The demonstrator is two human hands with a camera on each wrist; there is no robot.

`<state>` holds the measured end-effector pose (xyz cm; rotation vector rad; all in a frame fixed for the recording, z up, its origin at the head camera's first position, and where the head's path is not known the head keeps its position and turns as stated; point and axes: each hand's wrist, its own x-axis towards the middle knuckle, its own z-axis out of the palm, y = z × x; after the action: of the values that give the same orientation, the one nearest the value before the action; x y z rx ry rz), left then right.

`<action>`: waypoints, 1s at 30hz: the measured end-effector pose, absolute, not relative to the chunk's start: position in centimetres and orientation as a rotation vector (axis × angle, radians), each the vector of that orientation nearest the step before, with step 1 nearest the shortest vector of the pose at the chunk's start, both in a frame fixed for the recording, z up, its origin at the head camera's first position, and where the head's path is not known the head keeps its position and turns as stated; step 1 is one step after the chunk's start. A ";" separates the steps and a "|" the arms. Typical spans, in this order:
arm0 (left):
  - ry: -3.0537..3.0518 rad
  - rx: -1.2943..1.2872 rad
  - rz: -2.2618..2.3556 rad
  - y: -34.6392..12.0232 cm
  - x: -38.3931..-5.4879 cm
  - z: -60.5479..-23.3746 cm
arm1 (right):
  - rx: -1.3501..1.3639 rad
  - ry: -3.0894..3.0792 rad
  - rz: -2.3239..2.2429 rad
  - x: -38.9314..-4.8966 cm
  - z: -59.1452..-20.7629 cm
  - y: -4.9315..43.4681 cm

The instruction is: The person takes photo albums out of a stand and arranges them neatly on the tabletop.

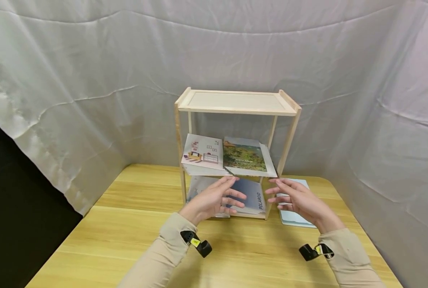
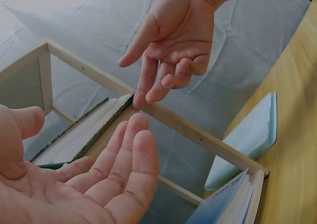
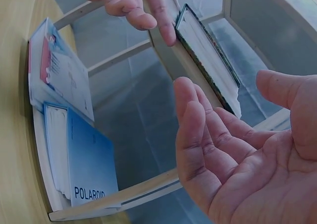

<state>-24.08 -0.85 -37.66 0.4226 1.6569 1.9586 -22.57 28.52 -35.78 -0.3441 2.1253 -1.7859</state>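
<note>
Left hand (image 1: 215, 198) and right hand (image 1: 300, 200) being held with fingers loosely spread, nothing being gripped. Garden-cover book (image 1: 243, 158) being supported on middle level of wooden rack (image 1: 237, 111), far of fingertips; near edge being flanked left and right, neither hand clearly nearer.

One rack (image 1: 235, 101), one table (image 1: 134, 200), five books (image 1: 248, 157), two wrist cameras (image 1: 204, 249) and two sets of fingers (image 1: 236, 193) are visible.

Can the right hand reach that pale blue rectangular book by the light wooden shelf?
Probably yes: the right hand is empty, and the pale blue book lies outside the light wooden shelf, nothing visibly atop it.
</note>
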 end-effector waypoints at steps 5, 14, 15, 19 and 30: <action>1.619 0.386 1.996 -0.8 -24.2 -38.0 | -0.335 2.108 -1.792 -22.8 -35.9 28.4; 1.486 0.404 2.041 -0.2 -24.2 -38.6 | -0.355 2.088 -1.842 -23.0 -36.0 28.4; 1.472 0.406 2.044 -0.1 -24.2 -38.6 | -0.354 2.093 -1.846 -23.0 -36.0 28.5; 1.434 0.408 2.055 0.4 -24.1 -38.8 | -0.356 2.114 -1.852 -23.0 -35.9 28.4; 1.406 0.434 2.084 0.9 -23.8 -39.0 | -0.351 2.132 -1.847 -23.2 -35.8 28.1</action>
<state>-23.76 0.92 -38.96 0.4340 1.4062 2.0842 -23.16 28.12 -35.82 -0.3512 2.1318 -1.8467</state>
